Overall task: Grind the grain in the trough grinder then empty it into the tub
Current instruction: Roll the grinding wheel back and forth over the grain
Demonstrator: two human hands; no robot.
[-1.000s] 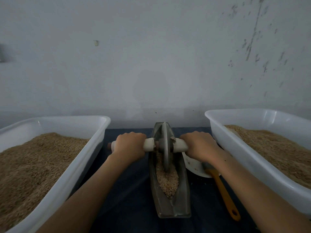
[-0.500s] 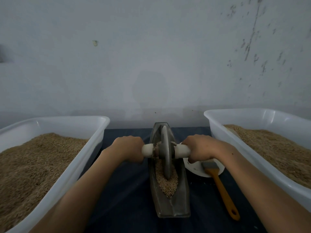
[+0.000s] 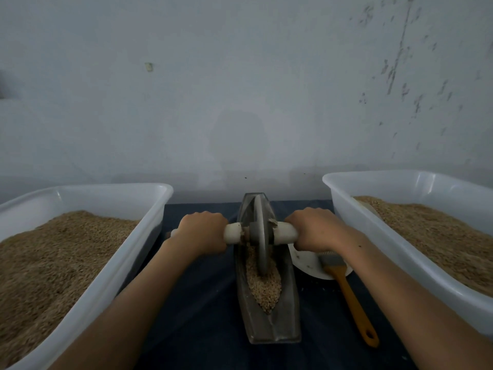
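— Where is the grinder?

— The grey metal boat-shaped trough grinder (image 3: 269,311) lies on the dark blue cloth-covered surface (image 3: 202,303), between two white plastic tubs. Its grey metal disc wheel (image 3: 262,236) stands upright in the groove, over the pale tan grain (image 3: 264,287) heaped in the trough's near half.

— And the hands?

— The left hand (image 3: 201,232) grips the white cylindrical handle (image 3: 233,232) on its side of the wheel, fingers curled round it. The right hand (image 3: 316,228) grips the other end likewise.

— The tubs?

— The left white tub (image 3: 112,265) and the right white tub (image 3: 373,241) both hold brown grain.

— Anything else?

— A brush with an orange handle (image 3: 352,300) rests partly on a white dish (image 3: 306,263), just right of the trough.
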